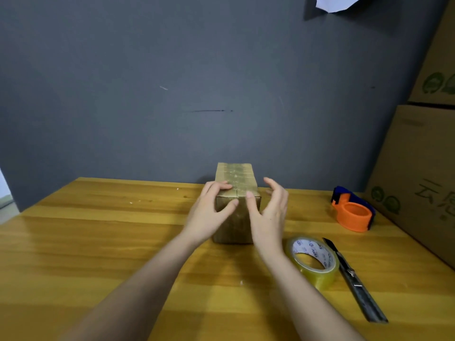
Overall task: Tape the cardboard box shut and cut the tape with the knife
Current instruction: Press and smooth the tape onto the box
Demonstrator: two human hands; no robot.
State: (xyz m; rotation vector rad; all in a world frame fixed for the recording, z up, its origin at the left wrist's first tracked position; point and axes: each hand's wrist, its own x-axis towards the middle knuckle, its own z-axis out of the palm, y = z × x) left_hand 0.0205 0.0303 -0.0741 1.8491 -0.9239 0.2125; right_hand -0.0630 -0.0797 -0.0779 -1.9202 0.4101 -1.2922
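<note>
A small cardboard box (235,177), its top covered in shiny tape strips, stands on the wooden table (98,242) near the wall. My left hand (209,210) rests on its near left corner, fingers on the top edge and thumb on the front face. My right hand (268,212) sits at the box's right side with the thumb touching the front top edge and the fingers spread loosely beside it. A roll of clear tape (312,262) lies to the right of my right forearm. A dark utility knife (354,281) lies just right of the roll.
An orange and blue tape dispenser (352,210) sits at the back right of the table. Large stacked cardboard cartons (423,168) line the right edge. A grey wall (197,82) rises right behind the box.
</note>
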